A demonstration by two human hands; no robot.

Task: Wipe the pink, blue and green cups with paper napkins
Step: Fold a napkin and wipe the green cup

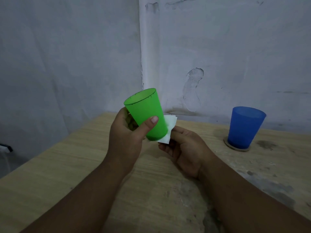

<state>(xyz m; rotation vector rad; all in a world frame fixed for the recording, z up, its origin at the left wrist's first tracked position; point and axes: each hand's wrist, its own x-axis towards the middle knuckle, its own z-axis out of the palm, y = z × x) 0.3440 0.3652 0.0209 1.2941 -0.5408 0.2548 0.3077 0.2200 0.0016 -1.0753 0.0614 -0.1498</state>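
Note:
My left hand (127, 138) grips the green cup (144, 113) above the table, thumb across its front, the cup tilted with its mouth up and to the left. My right hand (183, 148) holds a folded white paper napkin (168, 130) against the cup's lower right side and base. The blue cup (244, 126) stands upright at the right of the table, apart from both hands. No pink cup is in view.
The blue cup stands on a round cardboard coaster (235, 147). The wooden table (67, 165) has a stained, worn surface and sits in a corner of white walls (218, 47). Its left edge runs diagonally; a dark-and-white object (6, 148) lies beyond it.

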